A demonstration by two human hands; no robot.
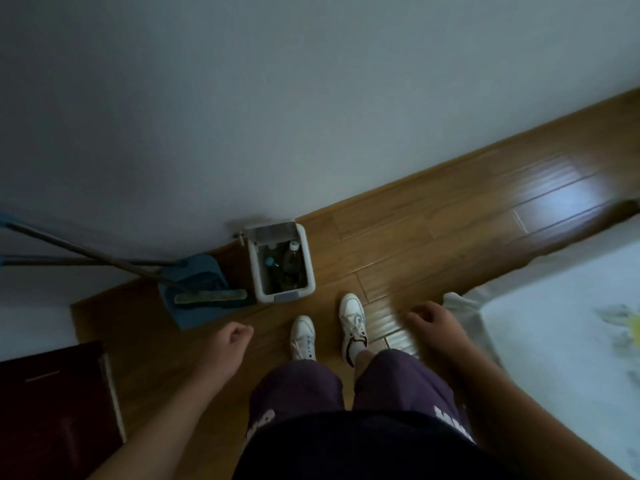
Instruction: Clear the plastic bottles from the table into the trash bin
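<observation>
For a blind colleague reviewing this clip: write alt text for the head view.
Plastic bottles stand inside an open white trash bin against the wall, a blue dustpan beside it. A person stands facing it, left hand and right hand loosely curled, holding nothing.

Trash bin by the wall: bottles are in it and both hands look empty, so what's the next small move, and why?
Probably turn right, back toward the table. The trash bin stands open with bottles inside, and the left hand and right hand hang loosely curled, holding nothing. Only the table's cloth-covered corner shows, so whether bottles remain there cannot be told from here.
</observation>
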